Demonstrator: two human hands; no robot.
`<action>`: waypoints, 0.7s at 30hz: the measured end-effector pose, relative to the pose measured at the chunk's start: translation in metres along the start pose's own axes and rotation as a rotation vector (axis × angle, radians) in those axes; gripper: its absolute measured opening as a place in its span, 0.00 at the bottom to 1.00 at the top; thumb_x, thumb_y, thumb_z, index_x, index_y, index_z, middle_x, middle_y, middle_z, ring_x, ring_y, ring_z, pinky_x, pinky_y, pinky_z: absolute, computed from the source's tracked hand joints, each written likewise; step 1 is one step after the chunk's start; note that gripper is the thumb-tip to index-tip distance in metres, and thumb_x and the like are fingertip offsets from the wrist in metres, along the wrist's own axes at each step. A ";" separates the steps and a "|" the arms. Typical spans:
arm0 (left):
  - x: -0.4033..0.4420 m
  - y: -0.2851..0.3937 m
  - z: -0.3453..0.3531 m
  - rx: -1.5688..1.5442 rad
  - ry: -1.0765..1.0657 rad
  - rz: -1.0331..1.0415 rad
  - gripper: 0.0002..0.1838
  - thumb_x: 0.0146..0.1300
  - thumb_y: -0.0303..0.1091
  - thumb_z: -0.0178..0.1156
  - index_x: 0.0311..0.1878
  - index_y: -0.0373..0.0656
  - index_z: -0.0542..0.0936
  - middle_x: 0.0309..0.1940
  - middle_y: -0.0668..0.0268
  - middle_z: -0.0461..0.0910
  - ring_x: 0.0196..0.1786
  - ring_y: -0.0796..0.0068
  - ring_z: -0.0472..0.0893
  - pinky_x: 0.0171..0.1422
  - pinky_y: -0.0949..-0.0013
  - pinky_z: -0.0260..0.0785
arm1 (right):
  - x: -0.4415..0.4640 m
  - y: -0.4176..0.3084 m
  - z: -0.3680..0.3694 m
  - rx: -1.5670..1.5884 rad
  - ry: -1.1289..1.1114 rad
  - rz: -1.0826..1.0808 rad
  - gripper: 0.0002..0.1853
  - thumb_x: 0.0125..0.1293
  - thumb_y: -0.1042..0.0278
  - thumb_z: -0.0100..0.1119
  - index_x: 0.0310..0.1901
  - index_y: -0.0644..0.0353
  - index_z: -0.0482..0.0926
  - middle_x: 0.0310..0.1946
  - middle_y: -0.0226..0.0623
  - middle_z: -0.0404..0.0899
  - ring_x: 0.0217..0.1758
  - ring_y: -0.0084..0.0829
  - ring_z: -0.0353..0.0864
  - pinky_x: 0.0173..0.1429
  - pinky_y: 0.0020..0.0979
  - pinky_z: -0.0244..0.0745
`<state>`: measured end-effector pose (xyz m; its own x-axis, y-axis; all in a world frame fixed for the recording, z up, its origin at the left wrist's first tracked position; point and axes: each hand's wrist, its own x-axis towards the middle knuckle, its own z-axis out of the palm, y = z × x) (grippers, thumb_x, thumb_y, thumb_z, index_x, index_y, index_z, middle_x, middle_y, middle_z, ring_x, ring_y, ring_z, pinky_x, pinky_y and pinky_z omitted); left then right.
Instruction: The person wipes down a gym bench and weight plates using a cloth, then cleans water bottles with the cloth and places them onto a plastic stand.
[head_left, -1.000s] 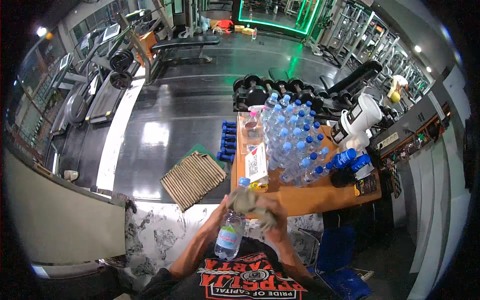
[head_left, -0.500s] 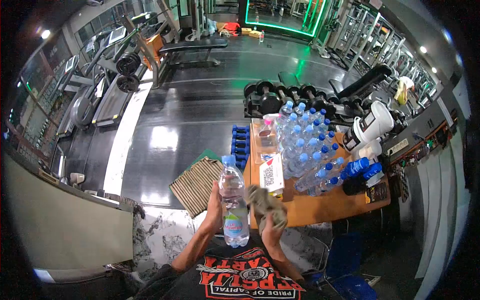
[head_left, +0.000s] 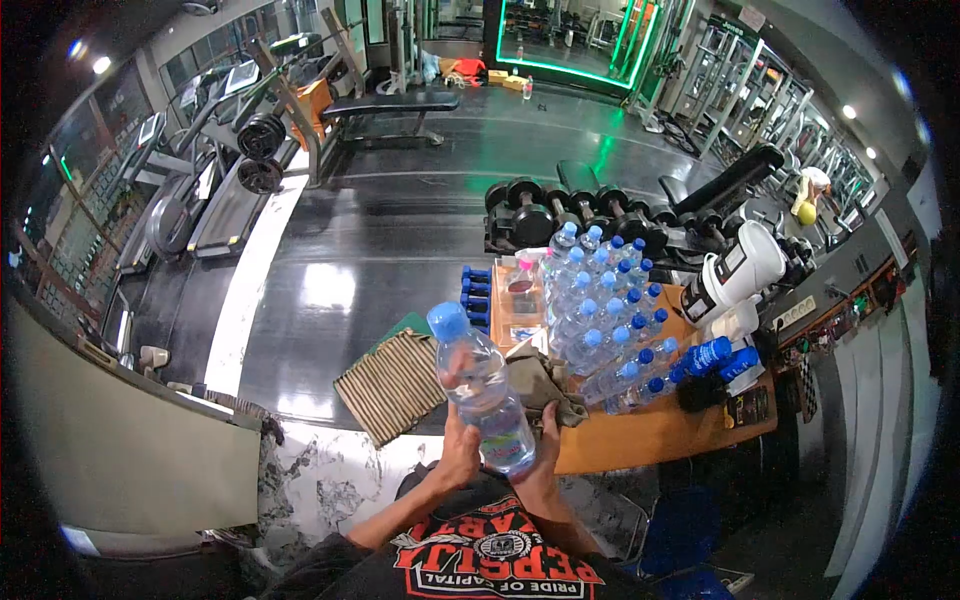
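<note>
Clear bottle (head_left: 505, 430) has just swung into a tilt, left fingers (head_left: 469, 438) wrapping it, right fingers (head_left: 549, 417) clutching cloth (head_left: 545, 385) alongside

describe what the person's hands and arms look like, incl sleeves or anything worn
The left hand and right hand are bare, with no gloves. The forearms are uncovered, with no watch or band to be seen; rings are too small to tell. Dark sleeves cover the upper arms, part of a black shirt with red and white lettering.
</note>
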<state>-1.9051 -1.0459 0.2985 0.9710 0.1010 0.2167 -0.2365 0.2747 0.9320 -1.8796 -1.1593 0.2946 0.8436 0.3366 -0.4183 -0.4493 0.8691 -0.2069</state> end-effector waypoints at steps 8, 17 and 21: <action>0.008 -0.004 0.008 -0.233 0.143 -0.177 0.45 0.65 0.67 0.40 0.71 0.38 0.49 0.63 0.57 0.64 0.64 0.66 0.66 0.68 0.64 0.57 | -0.019 -0.036 0.008 -1.053 0.067 -0.960 0.21 0.65 0.57 0.56 0.53 0.63 0.72 0.56 0.39 0.72 0.58 0.34 0.71 0.61 0.36 0.67; 0.029 -0.001 -0.016 -0.780 0.056 -0.598 0.41 0.64 0.71 0.32 0.59 0.41 0.68 0.48 0.57 0.76 0.46 0.62 0.78 0.54 0.59 0.72 | -0.047 -0.073 0.027 -1.805 -0.997 -0.902 0.16 0.55 0.74 0.60 0.47 0.50 0.79 0.57 0.40 0.73 0.66 0.48 0.67 0.64 0.42 0.68; 0.041 0.008 -0.012 -0.345 0.239 -0.441 0.38 0.68 0.67 0.30 0.65 0.43 0.62 0.49 0.56 0.75 0.45 0.63 0.80 0.46 0.61 0.77 | -0.050 -0.087 0.014 -1.055 -0.866 -0.239 0.20 0.60 0.75 0.57 0.55 0.55 0.72 0.57 0.44 0.72 0.63 0.40 0.70 0.65 0.39 0.67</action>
<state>-1.8680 -1.0279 0.3112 0.9547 0.1081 -0.2774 0.1502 0.6298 0.7621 -1.8784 -1.2466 0.3459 0.6681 0.6727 0.3180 0.0506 0.3853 -0.9214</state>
